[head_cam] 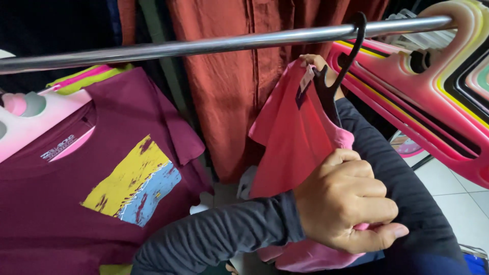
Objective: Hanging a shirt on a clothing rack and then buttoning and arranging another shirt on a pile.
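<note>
A pink-red T-shirt (290,137) hangs on a black plastic hanger (326,94), whose hook is over the metal rail (204,47). My left hand (346,198), in a grey sleeve reaching in from the lower left, is closed on the shirt's lower shoulder edge. My right hand (321,66) is up at the collar, its fingers on the fabric beside the hanger's neck. A small tag shows at the collar. The right hand is mostly hidden behind the shirt and the hanger.
A maroon T-shirt (76,203) with a yellow and blue print hangs at left on a pale pink hanger (25,122). A rust-red garment (229,91) hangs behind the rail. Several bare pink and yellow hangers (407,97) crowd the right. White floor tiles (458,198) show below.
</note>
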